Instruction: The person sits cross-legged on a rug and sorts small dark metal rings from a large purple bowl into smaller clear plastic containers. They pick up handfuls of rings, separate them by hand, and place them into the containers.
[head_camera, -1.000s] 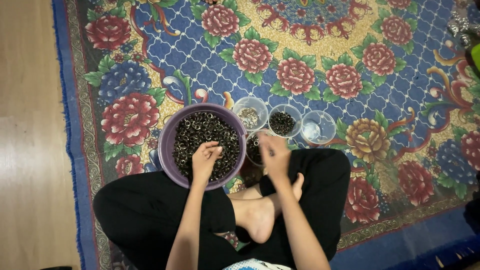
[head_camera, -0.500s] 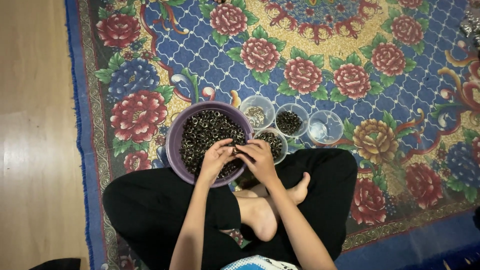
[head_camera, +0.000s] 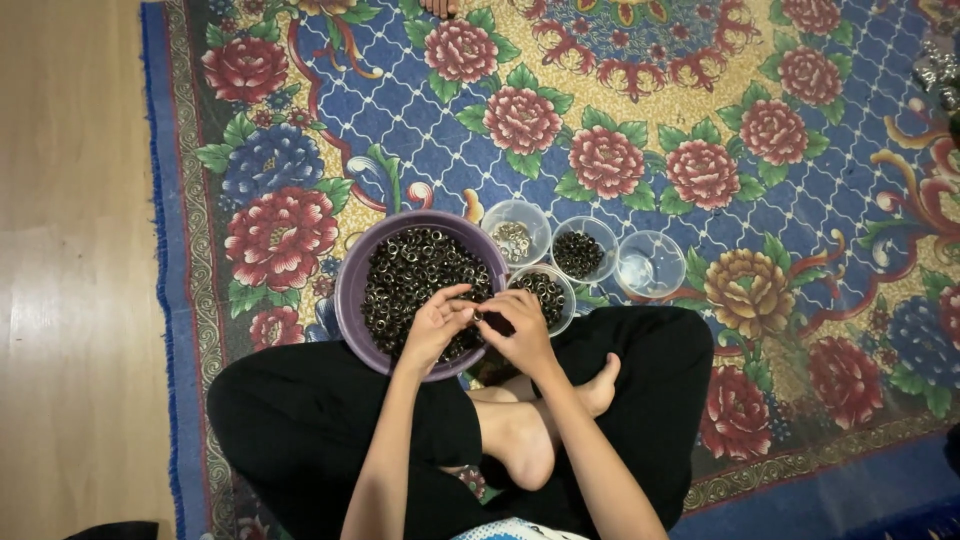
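The left hand (head_camera: 437, 322) and right hand (head_camera: 517, 328) meet, fingers curled and pinched together over the 4 o'clock edge of a purple bowl (head_camera: 352, 290) heaped with small dark rings (head_camera: 412, 275); whatever they pinch is too small to make out. At 2 o'clock from the hands stand four small clear cups (head_camera: 585, 250), one touching the bowl. Crossed legs (head_camera: 300, 430) lie below on a flowered rug (head_camera: 700, 120).

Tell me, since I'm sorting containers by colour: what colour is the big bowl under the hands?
Purple, clearest in the head view: the big bowl.
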